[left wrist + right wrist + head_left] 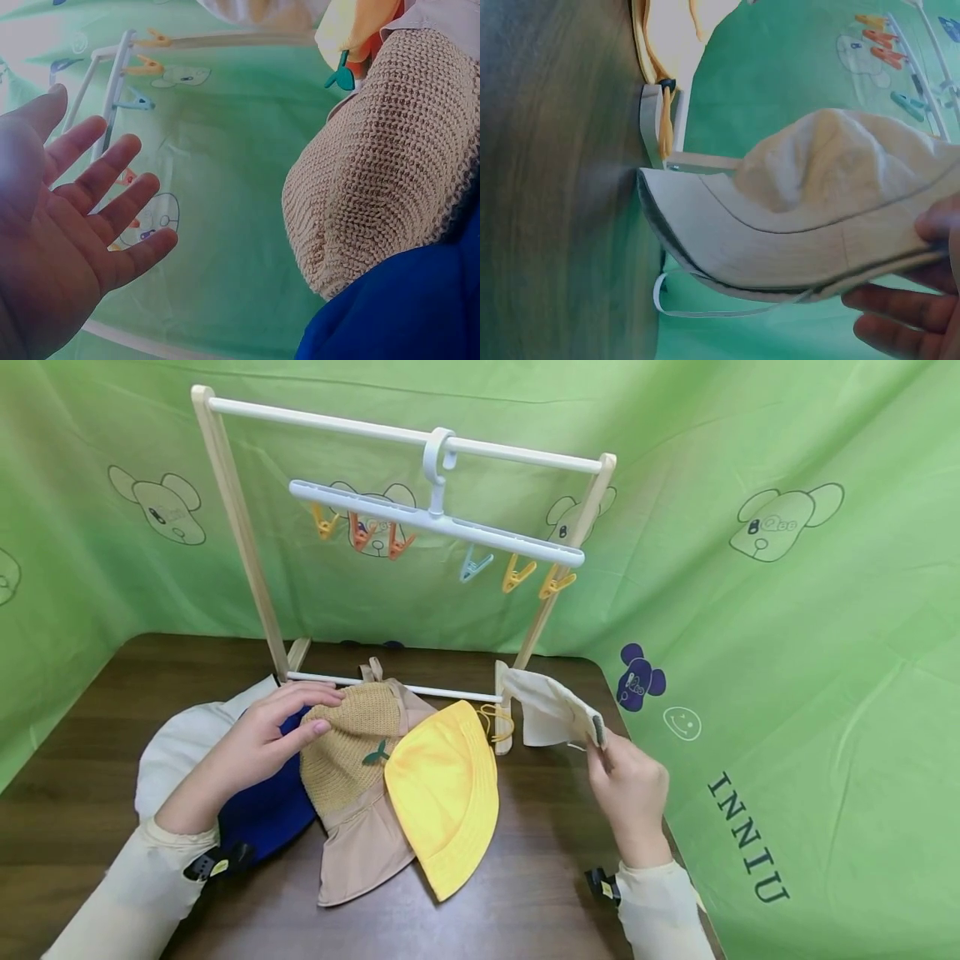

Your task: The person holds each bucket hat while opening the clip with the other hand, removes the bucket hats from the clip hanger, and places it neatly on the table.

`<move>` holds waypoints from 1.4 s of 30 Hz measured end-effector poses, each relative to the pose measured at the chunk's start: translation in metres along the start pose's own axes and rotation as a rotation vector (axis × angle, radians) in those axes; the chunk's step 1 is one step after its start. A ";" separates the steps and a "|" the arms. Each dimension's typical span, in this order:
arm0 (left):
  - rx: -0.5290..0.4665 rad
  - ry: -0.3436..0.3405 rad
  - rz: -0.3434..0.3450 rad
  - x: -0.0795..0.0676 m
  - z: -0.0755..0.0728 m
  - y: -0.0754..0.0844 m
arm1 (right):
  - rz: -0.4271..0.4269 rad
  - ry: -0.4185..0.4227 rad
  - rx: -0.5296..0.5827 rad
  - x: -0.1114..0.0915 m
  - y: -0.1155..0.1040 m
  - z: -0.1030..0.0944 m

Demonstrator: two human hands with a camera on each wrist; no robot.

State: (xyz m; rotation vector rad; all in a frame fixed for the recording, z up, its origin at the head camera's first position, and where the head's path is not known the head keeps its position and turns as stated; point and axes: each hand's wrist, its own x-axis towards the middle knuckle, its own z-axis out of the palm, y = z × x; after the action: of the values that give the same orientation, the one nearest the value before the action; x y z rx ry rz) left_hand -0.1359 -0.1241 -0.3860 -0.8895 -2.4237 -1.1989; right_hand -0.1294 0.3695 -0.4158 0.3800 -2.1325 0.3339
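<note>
My right hand [632, 781] grips a cream bucket hat [551, 706] by its brim, lifted at the right of the table. In the right wrist view the hat [840, 187] shows a dark underside edge and a white chin cord [712, 311]. My left hand [262, 739] has its fingers extended over a tan knitted hat [352, 727] and a blue hat [270, 802]; the left wrist view shows the left hand [82, 217] apart from the knit. A yellow hat [446, 793] overlaps the tan one, which has a beige brim. A pale hat [180, 743] lies partly hidden under my left arm.
Behind the hats stands a wooden rack [243, 535] with a white top bar [322, 420]. From it hangs a light-blue clip hanger [375, 508] with several coloured clips, such as a blue clip [474, 564]. Green printed cloth [825, 627] surrounds the brown table [525, 877].
</note>
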 end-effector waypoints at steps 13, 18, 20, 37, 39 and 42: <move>-0.027 -0.009 0.041 0.000 -0.004 -0.001 | -0.146 -0.123 0.120 -0.015 -0.009 -0.004; -0.006 -0.015 0.037 0.001 -0.006 0.000 | -0.193 -0.205 0.127 -0.023 -0.010 -0.005; 0.003 -0.017 0.039 0.002 -0.007 0.001 | -0.206 -0.244 0.127 -0.025 -0.011 -0.005; 0.025 -0.035 0.031 -0.001 -0.011 -0.002 | -0.323 -0.393 0.151 -0.043 -0.018 -0.004; 0.024 -0.034 0.038 -0.001 -0.012 -0.002 | -0.337 -0.412 0.151 -0.045 -0.019 -0.003; 0.025 -0.039 0.039 0.000 -0.012 -0.002 | -0.357 -0.437 0.159 -0.047 -0.020 0.000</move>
State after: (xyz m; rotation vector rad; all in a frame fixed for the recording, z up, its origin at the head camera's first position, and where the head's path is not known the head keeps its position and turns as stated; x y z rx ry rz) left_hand -0.1371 -0.1347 -0.3803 -0.9572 -2.4349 -1.1453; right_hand -0.0965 0.3575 -0.4529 0.9870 -2.4049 0.2264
